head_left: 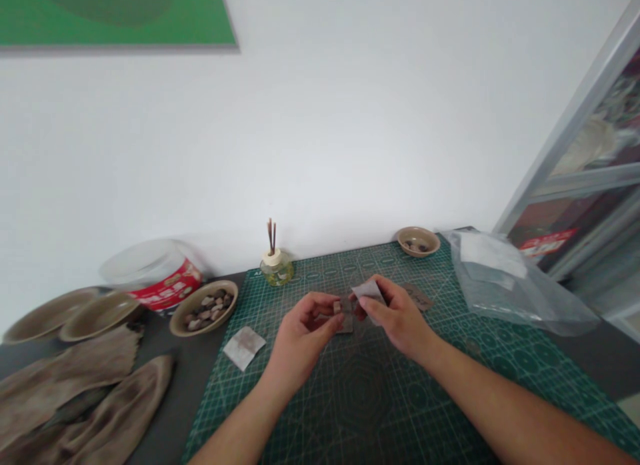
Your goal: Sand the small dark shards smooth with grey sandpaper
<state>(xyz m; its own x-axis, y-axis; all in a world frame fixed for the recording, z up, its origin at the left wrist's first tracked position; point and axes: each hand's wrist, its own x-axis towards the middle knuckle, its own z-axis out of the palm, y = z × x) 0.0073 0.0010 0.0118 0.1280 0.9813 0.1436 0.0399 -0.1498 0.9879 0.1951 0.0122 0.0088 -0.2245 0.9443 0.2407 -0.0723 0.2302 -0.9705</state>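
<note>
From the head view, our left hand (304,335) pinches a small stone chip (337,307) and our right hand (395,316) grips a pale paper sheet (367,293), the hands together above the green cutting mat (360,401), many pebbles lying in the tan bowl (203,308) to the left.

- White wall (320,131), evenly lit, fills the upper field.
- Green panel (110,11), grey-edged, upper left on the wall.
- Aluminium-framed glass panel (585,165), far right.
- Dark tabletop (600,365), along the wall's base.
</note>
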